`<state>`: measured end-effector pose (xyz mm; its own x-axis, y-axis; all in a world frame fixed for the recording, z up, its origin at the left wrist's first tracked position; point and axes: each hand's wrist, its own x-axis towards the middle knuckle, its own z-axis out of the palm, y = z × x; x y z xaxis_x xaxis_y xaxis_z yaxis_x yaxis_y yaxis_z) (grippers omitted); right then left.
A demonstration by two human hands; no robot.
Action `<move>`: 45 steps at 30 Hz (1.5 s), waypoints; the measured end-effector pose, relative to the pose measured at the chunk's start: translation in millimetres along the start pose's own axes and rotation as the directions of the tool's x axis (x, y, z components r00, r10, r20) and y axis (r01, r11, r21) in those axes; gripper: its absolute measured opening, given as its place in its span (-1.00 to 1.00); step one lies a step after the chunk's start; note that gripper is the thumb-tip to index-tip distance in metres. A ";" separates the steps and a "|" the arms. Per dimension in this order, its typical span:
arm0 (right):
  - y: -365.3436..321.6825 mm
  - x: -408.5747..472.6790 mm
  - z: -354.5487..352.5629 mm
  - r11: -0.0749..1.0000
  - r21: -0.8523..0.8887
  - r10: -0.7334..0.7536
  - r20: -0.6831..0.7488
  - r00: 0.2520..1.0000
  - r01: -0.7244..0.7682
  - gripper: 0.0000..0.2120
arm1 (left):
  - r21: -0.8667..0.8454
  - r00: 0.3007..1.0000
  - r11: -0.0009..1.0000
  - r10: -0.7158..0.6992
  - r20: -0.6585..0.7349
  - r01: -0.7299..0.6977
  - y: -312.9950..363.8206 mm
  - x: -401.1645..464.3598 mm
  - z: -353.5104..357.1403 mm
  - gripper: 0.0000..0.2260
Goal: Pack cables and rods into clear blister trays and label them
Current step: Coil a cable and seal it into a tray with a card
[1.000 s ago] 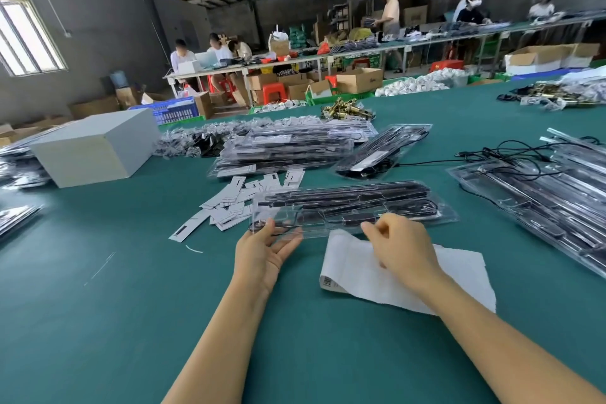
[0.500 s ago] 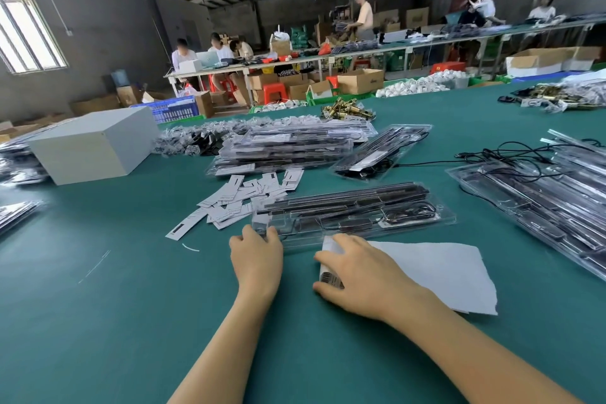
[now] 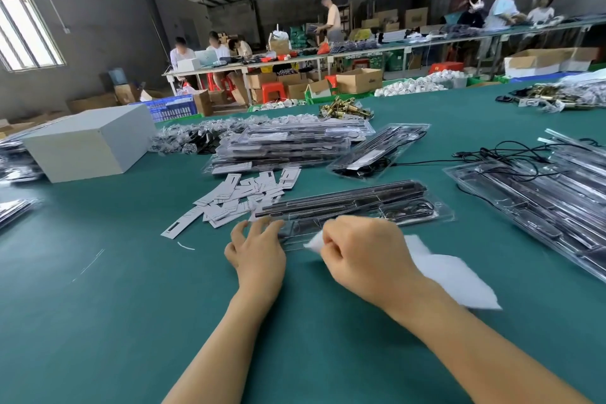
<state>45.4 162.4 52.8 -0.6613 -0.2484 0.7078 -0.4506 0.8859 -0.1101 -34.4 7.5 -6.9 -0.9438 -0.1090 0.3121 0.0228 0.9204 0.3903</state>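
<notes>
Blister tray [image 3: 354,211], clear plastic and long, lies flat on the green surface [image 3: 98,321] just beyond both hands, running left to right; dark rods fill its far channels and a coiled dark cable sits in its right end. To its right, well apart, a bigger pile of open trays [image 3: 537,203] carries loose black cables and runs to the picture's right edge. Behind it rests a stack of filled trays [image 3: 288,147], and a single filled tray [image 3: 380,151] leans beside that stack. A white box [image 3: 88,141] stands far left. The surface between the box and the hands lies bare, as does the near stretch under both forearms.

A white sheet [image 3: 455,275] lies just right of the right hand, touching the tray's near edge. Paper labels [image 3: 239,197] are scattered by the tray's left end.

The right hand [image 3: 364,259] has its fingers curled tight, pinching the sheet's left corner. The left hand [image 3: 255,252] rests spread, fingers apart, its fingertips [image 3: 273,226] on the tray's near left edge.
</notes>
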 end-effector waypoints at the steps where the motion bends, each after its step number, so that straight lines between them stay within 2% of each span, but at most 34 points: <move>1: 1.8 1.0 -1.4 0.996 0.088 -0.016 -0.163 0.986 0.031 -0.80 | -0.005 1.000 1.000 0.009 -0.006 -0.009 -0.2 0.8 1.6 -0.61; 2: 3.9 2.3 -2.9 0.981 0.186 0.005 -0.282 0.959 0.050 -0.79 | -0.022 1.000 1.000 0.010 -0.025 -0.011 -0.6 0.4 2.3 -0.63; 4: 10.5 6.1 -7.7 0.919 0.392 0.132 -0.417 0.899 0.047 -0.78 | -0.076 0.996 0.997 0.016 -0.088 -0.023 -0.7 -0.4 2.5 -0.67; 6: 19.1 8.0 -8.5 0.812 0.583 0.322 -0.415 0.851 -0.023 -0.79 | -0.169 0.985 0.982 0.058 -0.161 -0.085 0.4 -1.5 1.9 -0.70; 7: 22.6 8.8 -7.8 0.703 0.707 0.444 -0.346 0.826 -0.081 -0.77 | -0.242 0.976 0.960 0.091 -0.198 -0.138 2.5 -3.0 1.0 -0.72; 9: 29.3 9.7 -4.2 0.342 0.925 0.666 -0.116 0.737 -0.163 -0.73 | -0.431 0.968 0.878 0.123 -0.217 -0.209 9.9 -7.4 -1.8 -0.72; 11: 38.1 11.7 -4.8 -0.020 0.989 0.770 0.111 0.628 -0.150 -0.75 | -0.610 0.981 0.769 0.124 -0.151 -0.191 17.8 -12.1 -4.4 -0.71; 13: 46.8 13.6 -6.2 -0.279 0.954 0.782 0.291 0.552 -0.107 -0.79 | -0.750 0.990 0.650 0.131 -0.051 -0.125 25.0 -15.7 -5.8 -0.69; 15: 50.1 13.3 -4.1 -0.469 0.878 0.737 0.447 0.507 -0.092 -0.82 | -0.844 0.984 0.534 0.170 0.047 -0.052 28.5 -17.9 -6.1 -0.57; 16: 50.0 12.2 -1.8 -0.551 0.830 0.702 0.518 0.489 -0.087 -0.83 | -0.859 0.976 0.511 0.206 0.076 -0.041 28.5 -19.0 -5.7 -0.46; 17: 49.4 10.9 0.6 -0.619 0.781 0.663 0.578 0.476 -0.087 -0.83 | -0.845 0.966 0.532 0.245 0.080 -0.065 28.5 -20.3 -5.5 -0.36; 19: 49.4 8.0 4.8 -0.690 0.716 0.606 0.652 0.456 -0.107 -0.85 | -0.739 0.945 0.639 0.327 0.007 -0.216 27.4 -22.3 -4.6 -0.24; 21: 51.6 5.8 8.2 -0.702 0.696 0.581 0.681 0.445 -0.149 -0.85 | -0.571 0.911 0.724 0.397 -0.114 -0.387 26.3 -22.0 -4.2 -0.26; 24: 54.7 5.5 10.9 -0.649 0.712 0.579 0.690 0.434 -0.267 -0.90 | -0.418 0.891 0.794 0.329 -0.313 -0.440 23.0 -18.8 -7.3 -0.56; 25: 55.3 5.9 11.1 -0.595 0.733 0.588 0.677 0.442 -0.330 -0.93 | -0.359 0.863 0.815 0.304 -0.404 -0.455 21.1 -17.2 -7.3 -0.69; 26: 55.5 6.1 11.2 -0.521 0.758 0.599 0.652 0.465 -0.392 -0.86 | -0.297 0.829 0.836 0.287 -0.481 -0.462 19.7 -16.1 -7.0 -0.80; 28: 56.9 4.9 12.8 -0.325 0.805 0.610 0.580 0.540 -0.497 -0.55 | -0.227 0.808 0.875 0.258 -0.530 -0.428 20.0 -15.2 -7.1 -0.82; 29: 56.0 4.1 13.6 -0.205 0.823 0.617 0.529 0.583 -0.529 -0.44 | -0.225 0.819 0.880 0.259 -0.511 -0.419 21.1 -15.9 -7.8 -0.81; 30: 55.4 3.4 14.4 -0.080 0.837 0.621 0.467 0.630 -0.542 -0.40 | -0.241 0.830 0.875 0.264 -0.492 -0.421 22.6 -17.2 -8.6 -0.82; 33: 55.0 1.7 16.0 0.262 0.771 0.618 0.328 0.714 -0.581 -0.46 | -0.407 0.883 0.829 0.200 -0.425 -0.384 25.9 -21.0 -11.8 -0.81; 35: 57.2 0.6 17.2 0.410 0.691 0.623 0.263 0.736 -0.595 -0.54 | -0.543 0.920 0.784 0.089 -0.382 -0.301 29.2 -21.9 -16.2 -0.82; 38: 59.0 -0.1 17.1 0.556 0.613 0.616 0.150 0.773 -0.561 -0.68 | -0.703 0.951 0.686 -0.051 -0.306 -0.190 33.4 -23.1 -21.7 -0.86; 41: 62.8 0.7 15.6 0.605 0.605 0.588 0.098 0.803 -0.517 -0.70 | -0.743 0.952 0.657 -0.130 -0.276 -0.126 34.6 -21.6 -25.0 -0.89; 43: 64.8 2.4 13.4 0.544 0.666 0.591 0.126 0.796 -0.510 -0.72 | -0.750 0.943 0.658 -0.199 -0.267 -0.073 33.0 -19.2 -25.3 -0.97; 45: 66.3 4.7 10.8 0.406 0.757 0.615 0.187 0.766 -0.512 -0.74 | -0.725 0.924 0.688 -0.268 -0.273 -0.015 29.4 -16.2 -23.1 -0.69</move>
<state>5.9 215.8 41.2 -0.8960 0.2815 0.3435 -0.2987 0.1904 -0.9352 -10.8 27.7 19.5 -0.7879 -0.4497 0.4208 0.2692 0.3630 0.8921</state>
